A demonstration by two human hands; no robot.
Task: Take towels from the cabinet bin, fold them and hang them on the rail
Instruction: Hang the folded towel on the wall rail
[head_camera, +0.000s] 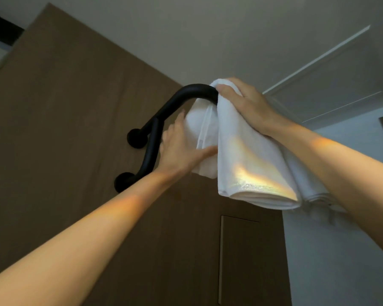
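1. Nearest the camera we see two bare forearms reaching up and away from us, each crossed by a patch of warm light.
2. We see the left hand [181,149] spread flat, fingers apart, palm pressed against the rear hanging half of a folded white towel [248,160]; it clamps nothing.
3. We see the right hand [243,102] closed over the top of that towel where it bends across the black rail [177,102], thumb in front and fingers behind.
4. We note the towel draped over the rail's upper curved bar, its front half hanging down with layered folded edges at the bottom.
5. We see a second white towel [312,186] just beside it on the right, partly hidden by the right forearm.
6. We see the rail fixed by two round black mounts [135,138] to a brown wooden panel [64,107], under a grey ceiling [230,36].
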